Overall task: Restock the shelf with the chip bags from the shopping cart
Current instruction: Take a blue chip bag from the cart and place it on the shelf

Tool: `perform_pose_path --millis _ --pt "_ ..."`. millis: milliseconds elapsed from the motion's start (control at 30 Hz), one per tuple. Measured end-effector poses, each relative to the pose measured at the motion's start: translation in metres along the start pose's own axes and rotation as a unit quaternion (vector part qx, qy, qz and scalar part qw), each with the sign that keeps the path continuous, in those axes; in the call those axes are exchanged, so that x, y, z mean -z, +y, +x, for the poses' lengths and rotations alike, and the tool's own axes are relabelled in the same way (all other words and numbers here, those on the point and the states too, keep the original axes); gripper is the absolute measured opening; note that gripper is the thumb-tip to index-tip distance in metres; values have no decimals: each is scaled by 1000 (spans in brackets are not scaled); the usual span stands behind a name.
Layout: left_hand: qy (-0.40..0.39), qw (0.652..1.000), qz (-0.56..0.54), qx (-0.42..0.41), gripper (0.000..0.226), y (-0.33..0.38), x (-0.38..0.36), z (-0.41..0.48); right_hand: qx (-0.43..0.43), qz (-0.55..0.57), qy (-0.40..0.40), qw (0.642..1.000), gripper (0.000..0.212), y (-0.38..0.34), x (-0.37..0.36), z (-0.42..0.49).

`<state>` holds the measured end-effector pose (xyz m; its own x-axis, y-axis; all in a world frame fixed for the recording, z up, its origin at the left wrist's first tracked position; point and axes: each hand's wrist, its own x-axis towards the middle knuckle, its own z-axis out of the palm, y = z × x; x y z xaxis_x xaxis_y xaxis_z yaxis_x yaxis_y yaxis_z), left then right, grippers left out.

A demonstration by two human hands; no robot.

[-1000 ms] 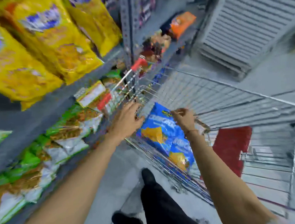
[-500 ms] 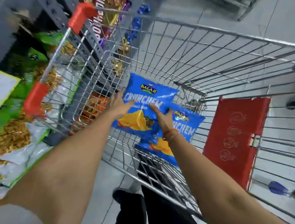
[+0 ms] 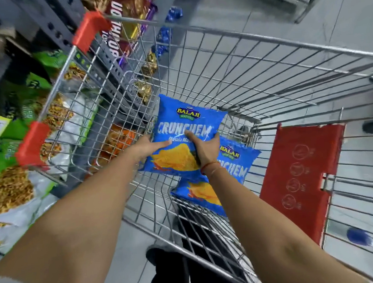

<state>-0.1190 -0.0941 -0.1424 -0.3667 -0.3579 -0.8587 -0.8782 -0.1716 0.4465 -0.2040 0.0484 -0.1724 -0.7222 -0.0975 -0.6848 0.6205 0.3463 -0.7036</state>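
Both bare forearms reach forward and down into the wire shopping cart (image 3: 263, 52), converging on one blue chip bag (image 3: 186, 123) printed "CRUNCHEM". The left hand (image 3: 147, 147) lies at the bag's left edge, fingers stretched flat across its front just above the picture of a chip — whether the thumb closes behind the bag cannot be told. The right hand (image 3: 206, 147) grips the bag's lower right side, thumb pressed over the front and fingers curled round the edge; a red thread circles that wrist. The bag sits tilted, partly overlapping a second blue chip bag (image 3: 232, 173) lying in the cart beneath the right forearm. The cart's red child-seat flap (image 3: 300, 177) hangs to the right. Beside the cart on the left, the shelf (image 3: 8, 155) holds green-and-white snack bags.
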Motion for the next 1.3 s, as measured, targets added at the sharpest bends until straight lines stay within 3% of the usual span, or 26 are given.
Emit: perform_pose_path --millis 167,233,333,400,467,500,600,733,867,1000,1100,1167,1233,1300 --pt "-23 996 -51 -66 51 26 17 -49 98 44 -43 993 82 -53 22 -37" --pt "-16 991 -87 -104 59 38 27 -78 149 74 -67 984 69 -81 28 -57" --pt "-27 970 -147 -192 90 58 47 -132 218 120 -108 963 54 -136 32 -99" --pt "-15 949 -194 -250 81 73 64 -166 257 150 -142 944 46 -176 30 -132" --pt "22 928 -209 -309 47 90 82 -208 305 173 -171 921 47 -215 27 -168" --pt "52 917 -213 -333 42 98 92 -230 327 179 -184 910 47 -234 25 -186" --pt "126 882 -215 -400 61 114 128 -296 394 178 -213 876 53 -286 16 -241" --pt "201 822 -225 -483 29 117 171 -384 465 189 -251 828 49 -339 2 -322" --pt "274 768 -217 -536 61 108 209 -465 525 207 -300 769 44 -378 -16 -398" --pt "357 708 -210 -572 27 96 239 -536 555 237 -378 702 35 -411 -39 -470" --pt "411 667 -211 -585 31 84 261 -581 584 238 -408 660 36 -429 -60 -517" --pt "448 649 -213 -576 48 74 275 -604 591 232 -435 638 37 -438 -78 -544" --pt "476 636 -225 -563 52 63 289 -620 591 214 -462 625 47 -444 -101 -566" --pt "494 625 -242 -554 40 52 303 -627 602 189 -463 622 87 -446 -127 -583"
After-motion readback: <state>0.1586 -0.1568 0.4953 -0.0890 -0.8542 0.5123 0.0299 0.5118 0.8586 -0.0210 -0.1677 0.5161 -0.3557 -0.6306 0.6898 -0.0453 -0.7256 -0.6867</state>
